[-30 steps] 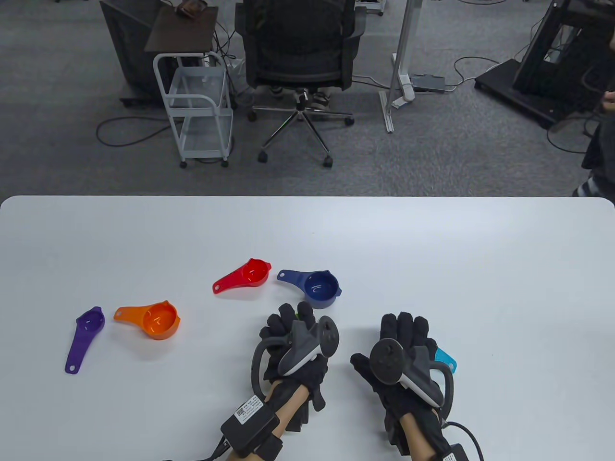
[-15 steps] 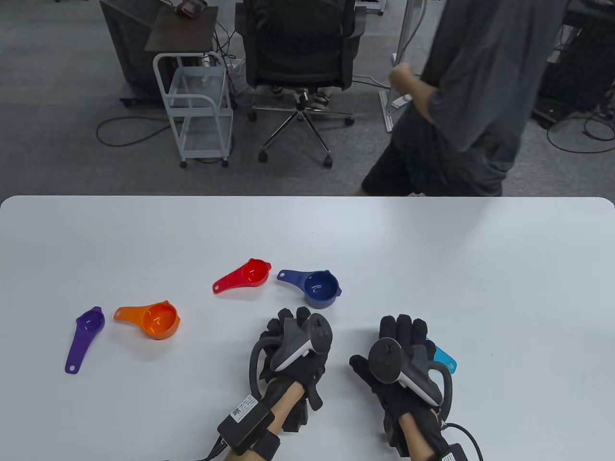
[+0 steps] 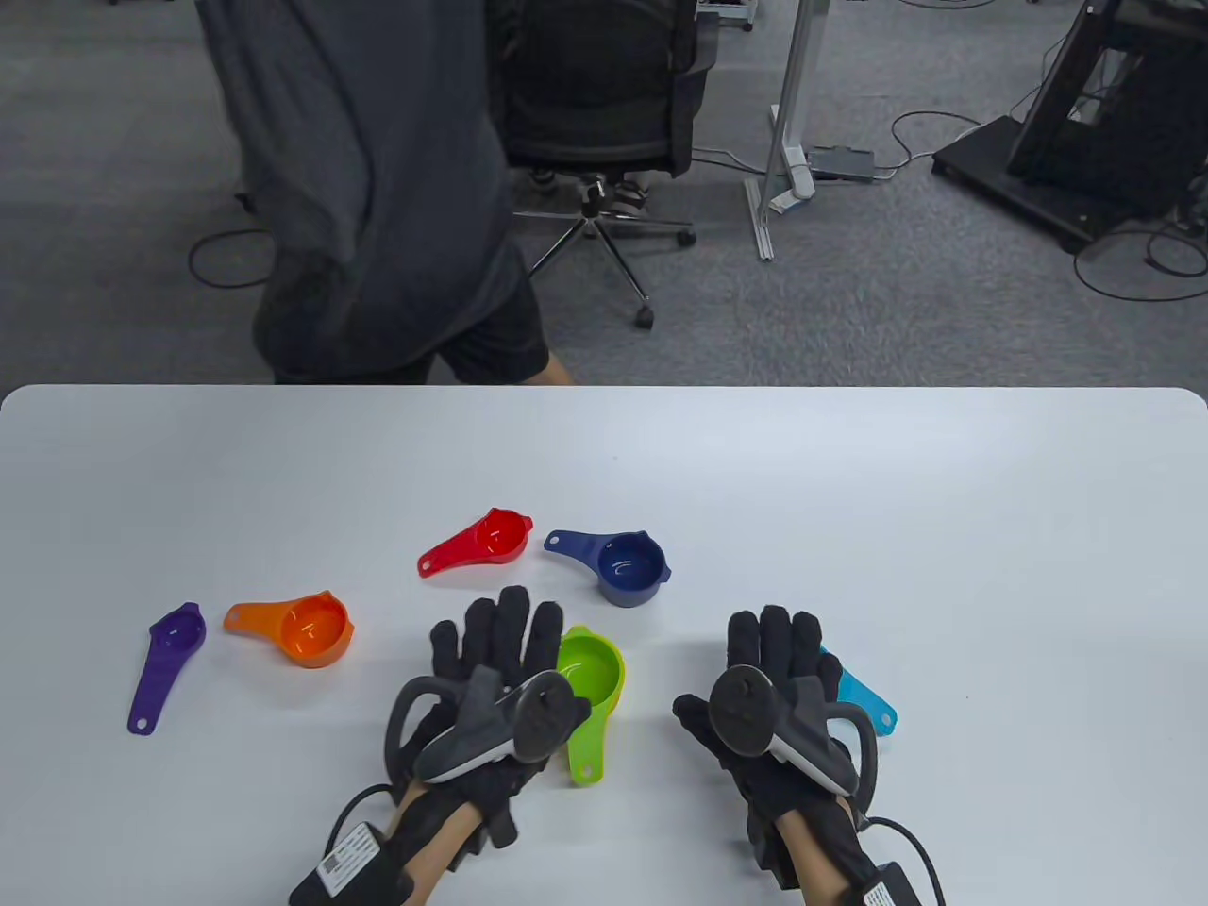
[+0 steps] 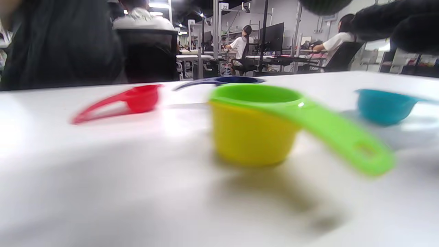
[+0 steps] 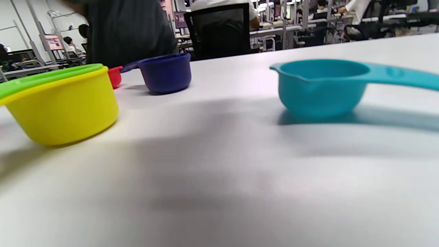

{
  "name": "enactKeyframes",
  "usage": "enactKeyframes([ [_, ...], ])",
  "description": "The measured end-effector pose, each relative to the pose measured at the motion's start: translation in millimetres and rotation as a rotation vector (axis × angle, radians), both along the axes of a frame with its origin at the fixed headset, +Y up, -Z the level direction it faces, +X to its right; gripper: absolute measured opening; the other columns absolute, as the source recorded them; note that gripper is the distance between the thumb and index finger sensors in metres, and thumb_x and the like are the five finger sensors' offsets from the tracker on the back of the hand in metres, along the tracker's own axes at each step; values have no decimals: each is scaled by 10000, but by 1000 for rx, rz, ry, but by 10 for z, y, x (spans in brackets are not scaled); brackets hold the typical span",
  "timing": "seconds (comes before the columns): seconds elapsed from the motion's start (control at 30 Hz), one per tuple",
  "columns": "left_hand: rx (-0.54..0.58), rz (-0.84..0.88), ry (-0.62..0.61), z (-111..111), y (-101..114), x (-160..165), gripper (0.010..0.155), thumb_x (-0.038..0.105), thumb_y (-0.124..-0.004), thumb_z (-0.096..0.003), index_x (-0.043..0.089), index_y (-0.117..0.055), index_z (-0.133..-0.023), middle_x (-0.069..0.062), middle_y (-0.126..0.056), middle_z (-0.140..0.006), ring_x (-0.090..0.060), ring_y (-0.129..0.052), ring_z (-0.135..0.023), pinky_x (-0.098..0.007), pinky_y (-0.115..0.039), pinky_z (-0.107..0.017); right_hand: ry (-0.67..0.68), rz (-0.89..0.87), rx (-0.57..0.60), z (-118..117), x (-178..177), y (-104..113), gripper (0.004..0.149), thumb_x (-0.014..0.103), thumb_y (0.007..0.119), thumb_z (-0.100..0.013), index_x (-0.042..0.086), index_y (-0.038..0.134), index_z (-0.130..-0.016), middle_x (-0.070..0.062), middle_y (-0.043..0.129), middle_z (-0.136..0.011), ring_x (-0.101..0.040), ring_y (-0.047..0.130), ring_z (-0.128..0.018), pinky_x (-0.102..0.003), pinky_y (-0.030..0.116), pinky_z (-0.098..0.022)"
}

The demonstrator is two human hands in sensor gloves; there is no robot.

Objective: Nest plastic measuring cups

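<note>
A green cup (image 3: 587, 668) sits nested in a yellow cup (image 4: 252, 137) on the white table, handle toward me. My left hand (image 3: 491, 634) lies just left of this stack, fingers spread, holding nothing. My right hand (image 3: 776, 640) hovers palm down with fingers extended, empty, its right edge over a teal cup (image 3: 861, 703) that stands free on the table (image 5: 319, 85). A navy cup (image 3: 625, 566) and a red cup (image 3: 486, 540) stand beyond the hands. An orange cup (image 3: 310, 629) and a purple cup (image 3: 170, 656) lie at the left.
The table's far edge (image 3: 604, 389) runs across the middle of the table view. A person in a grey shirt (image 3: 368, 189) stands behind it at the left, with an office chair (image 3: 604, 94) beside them.
My left hand has let go of the green and yellow stack, opened and moved left, uncovering it. My right hand drifted slightly left. The person behind the table walked from right to left.
</note>
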State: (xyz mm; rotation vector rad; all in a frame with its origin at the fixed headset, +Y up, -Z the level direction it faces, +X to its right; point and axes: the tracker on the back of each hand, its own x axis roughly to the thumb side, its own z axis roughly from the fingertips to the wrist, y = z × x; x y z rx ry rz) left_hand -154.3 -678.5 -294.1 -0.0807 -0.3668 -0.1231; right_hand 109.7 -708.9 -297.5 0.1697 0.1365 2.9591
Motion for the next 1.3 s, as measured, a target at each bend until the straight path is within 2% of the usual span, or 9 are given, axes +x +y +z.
enactKeyframes([
  [0.23,-6,31,105,64,-199,-902,859,690,-519,-534,221,-236,-1197,-147,-196,-1263,-603,-194,-1082,-777,-120,-609,31,109,39,-377,-293,59,925,621,516,-549,43,141,-1166,-381,106,-1186,-634,113,-1012,-814,236,-686],
  [0.4,-2,107,113,51,-202,-940,860,687,-522,-535,215,-233,-1193,-162,-195,-1255,-603,-190,-1072,-781,-129,-608,52,110,12,-813,-582,157,882,596,540,-560,88,155,-1170,-360,134,-1195,-619,197,-1035,-812,269,-690],
  [0.6,5,97,138,88,-188,-906,855,681,-523,-536,216,-226,-1190,-160,-190,-1253,-600,-188,-1071,-782,-138,-611,35,73,-239,-1406,-831,135,766,505,570,-600,234,116,-1155,-310,62,-1200,-599,148,-1043,-804,234,-706],
  [0.8,-32,136,187,32,-211,-1013,855,679,-526,-536,216,-232,-1192,-164,-193,-1253,-600,-182,-1069,-783,-137,-611,31,82,-388,-1777,-907,13,853,553,622,-571,244,71,-1145,-307,11,-1189,-614,106,-1026,-803,226,-706],
  [0.93,-68,155,198,2,-247,-1023,854,676,-528,-537,211,-234,-1191,-167,-194,-1252,-600,-179,-1068,-781,-137,-613,33,151,-442,-1860,-972,-132,911,555,675,-555,210,74,-1146,-328,43,-1190,-613,185,-1033,-778,300,-719],
  [1.03,-49,152,198,5,-239,-1031,844,667,-535,-541,208,-251,-1191,-169,-217,-1252,-592,-196,-1074,-780,-148,-617,70,127,-317,-1877,-961,-144,860,468,731,-576,136,191,-1158,-379,210,-1181,-582,476,-1007,-718,491,-702],
  [1.1,-36,156,205,-2,-225,-1037,841,662,-539,-543,206,-257,-1191,-171,-227,-1252,-588,-205,-1078,-779,-153,-621,79,168,-262,-1828,-912,-84,870,472,728,-576,74,214,-1155,-378,251,-1178,-577,521,-993,-713,530,-684],
  [1.23,-32,202,216,-28,-220,-1018,827,645,-549,-548,206,-267,-1190,-166,-247,-1255,-577,-242,-1094,-775,-170,-641,116,147,-120,-1547,-755,198,881,468,725,-577,33,220,-1153,-383,253,-1174,-586,517,-982,-719,530,-669],
  [1.3,-54,235,201,-27,-242,-988,823,634,-560,-548,198,-281,-1189,-174,-267,-1255,-584,-263,-1095,-781,-196,-652,155,75,-61,-1276,-682,364,870,461,729,-581,49,227,-1160,-381,241,-1177,-588,498,-989,-722,513,-676],
])
